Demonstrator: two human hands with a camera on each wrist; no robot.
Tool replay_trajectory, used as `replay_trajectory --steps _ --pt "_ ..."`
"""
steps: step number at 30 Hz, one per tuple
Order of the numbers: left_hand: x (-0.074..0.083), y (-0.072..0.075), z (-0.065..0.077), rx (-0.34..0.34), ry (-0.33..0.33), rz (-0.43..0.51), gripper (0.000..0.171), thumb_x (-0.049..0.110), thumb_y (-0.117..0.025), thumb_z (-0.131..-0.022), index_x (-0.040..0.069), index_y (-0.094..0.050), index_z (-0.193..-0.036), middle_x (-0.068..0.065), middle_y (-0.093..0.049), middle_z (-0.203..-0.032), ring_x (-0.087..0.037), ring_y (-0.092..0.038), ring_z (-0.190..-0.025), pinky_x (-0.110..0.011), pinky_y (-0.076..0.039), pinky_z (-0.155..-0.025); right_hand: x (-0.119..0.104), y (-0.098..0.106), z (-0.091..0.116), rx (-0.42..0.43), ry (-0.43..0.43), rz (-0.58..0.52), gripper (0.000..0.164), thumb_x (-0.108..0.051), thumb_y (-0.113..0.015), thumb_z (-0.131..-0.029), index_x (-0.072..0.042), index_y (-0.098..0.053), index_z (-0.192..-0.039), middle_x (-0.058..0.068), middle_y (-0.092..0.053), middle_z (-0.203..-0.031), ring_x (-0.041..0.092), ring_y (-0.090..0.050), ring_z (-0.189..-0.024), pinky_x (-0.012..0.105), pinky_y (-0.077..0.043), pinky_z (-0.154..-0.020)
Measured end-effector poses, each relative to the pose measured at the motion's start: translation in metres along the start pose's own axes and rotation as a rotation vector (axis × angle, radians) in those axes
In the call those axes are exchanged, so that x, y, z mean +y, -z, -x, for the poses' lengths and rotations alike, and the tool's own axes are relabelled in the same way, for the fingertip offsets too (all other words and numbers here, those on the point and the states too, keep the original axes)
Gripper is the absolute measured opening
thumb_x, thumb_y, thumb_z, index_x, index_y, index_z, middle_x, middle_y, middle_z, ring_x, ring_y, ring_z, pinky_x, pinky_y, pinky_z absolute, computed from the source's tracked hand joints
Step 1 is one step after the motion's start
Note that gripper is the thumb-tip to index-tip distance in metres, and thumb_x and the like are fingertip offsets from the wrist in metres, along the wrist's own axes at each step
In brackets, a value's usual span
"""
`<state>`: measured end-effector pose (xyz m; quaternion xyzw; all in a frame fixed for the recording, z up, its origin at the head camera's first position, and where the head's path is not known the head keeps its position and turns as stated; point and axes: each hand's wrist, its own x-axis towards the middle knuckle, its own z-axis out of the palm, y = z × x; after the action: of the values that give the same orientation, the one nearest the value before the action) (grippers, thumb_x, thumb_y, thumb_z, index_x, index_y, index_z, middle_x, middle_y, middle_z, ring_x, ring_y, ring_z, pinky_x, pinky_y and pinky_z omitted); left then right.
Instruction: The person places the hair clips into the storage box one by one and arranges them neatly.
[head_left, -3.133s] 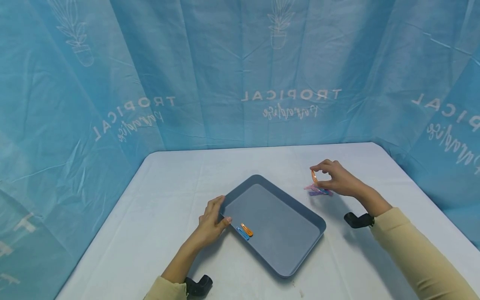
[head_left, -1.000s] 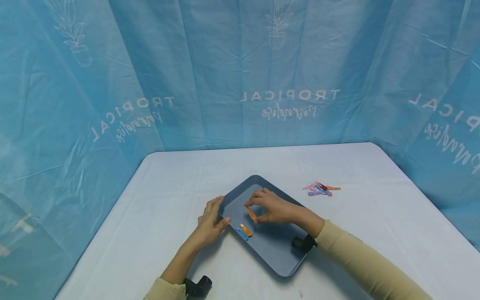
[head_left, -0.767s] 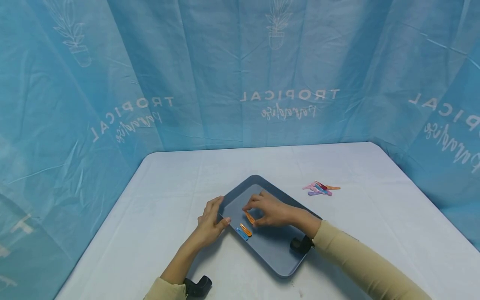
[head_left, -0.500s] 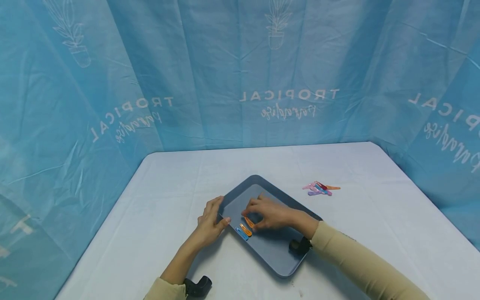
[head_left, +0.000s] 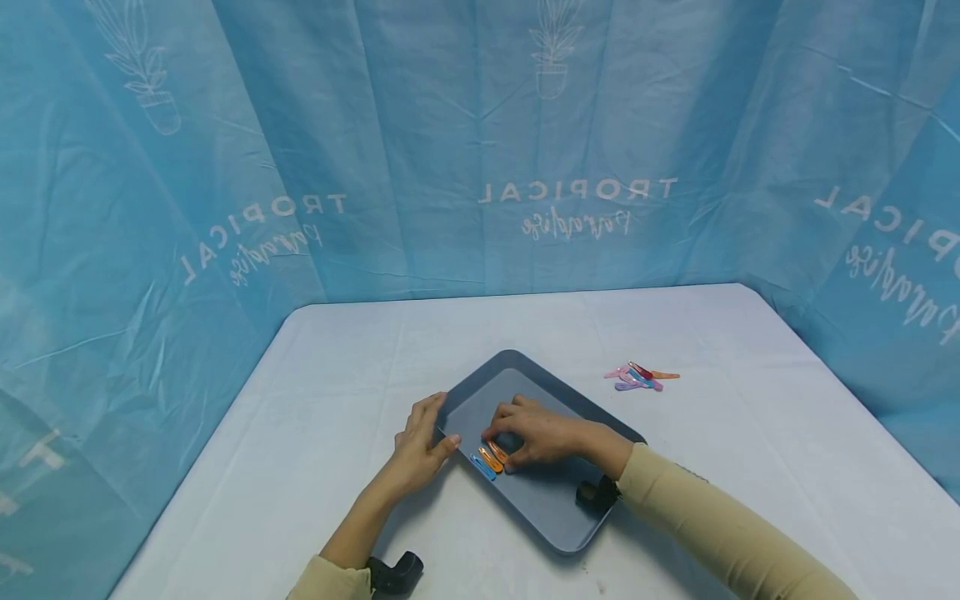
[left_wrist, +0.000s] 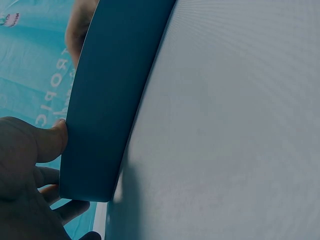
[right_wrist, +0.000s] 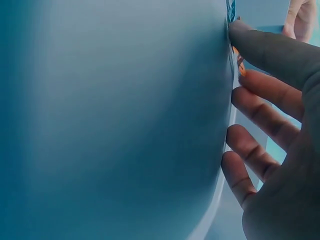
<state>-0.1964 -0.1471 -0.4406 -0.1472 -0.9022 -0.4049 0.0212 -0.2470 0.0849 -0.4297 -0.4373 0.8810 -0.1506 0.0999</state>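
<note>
My right hand [head_left: 542,431] pinches an orange snap hair clip [head_left: 497,451] between thumb and fingers, low over the floor of the grey tray [head_left: 570,517]. Right beside it lie a yellow-orange hair clip [head_left: 490,460] and a blue hair clip [head_left: 482,467], side by side along the tray's near-left wall. In the right wrist view orange shows between thumb and index fingertip, the other fingers [right_wrist: 252,150] at the tray floor. My left hand [head_left: 418,450] holds the tray's left corner, thumb at the rim and fingers round the outside, also seen in the left wrist view.
A small pile of hair clips [head_left: 637,377], pink, purple, red, blue and orange, lies on the white-covered table [head_left: 360,358] right of the tray. Blue printed curtains [head_left: 420,150] hang behind and at both sides. Each wrist wears a black camera mount [head_left: 397,573].
My right hand brought the orange clip from the pile into the tray, then lowered it toward the near-left wall beside the other two clips. The left hand stays at the corner.
</note>
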Motion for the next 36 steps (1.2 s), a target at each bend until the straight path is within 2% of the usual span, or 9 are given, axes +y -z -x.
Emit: replay_trajectory --steps 23,36 --pt "-0.0012 0.0000 -0.0007 0.003 -0.003 0.003 0.066 0.019 -0.057 -0.094 0.002 -0.023 -0.148 -0.020 -0.022 -0.151 -0.041 -0.023 -0.139 -0.069 -0.014 -0.100 -0.0002 0.0003 -0.0003 -0.015 0.011 0.016 0.049 -0.036 -0.074 -0.080 -0.025 -0.061 -0.126 -0.006 -0.053 -0.120 0.009 -0.039 -0.100 0.031 -0.037 -0.088" --pt "-0.0006 0.0008 0.0009 0.000 -0.016 0.001 0.066 0.018 -0.057 -0.094 0.001 -0.024 -0.148 -0.020 -0.023 -0.150 -0.042 -0.024 -0.139 -0.069 -0.016 -0.099 -0.0018 -0.0002 0.0009 -0.015 -0.015 -0.001 0.050 -0.036 -0.074 -0.080 -0.025 -0.060 -0.126 -0.007 -0.052 -0.120 0.009 -0.038 -0.099 0.030 -0.036 -0.088"
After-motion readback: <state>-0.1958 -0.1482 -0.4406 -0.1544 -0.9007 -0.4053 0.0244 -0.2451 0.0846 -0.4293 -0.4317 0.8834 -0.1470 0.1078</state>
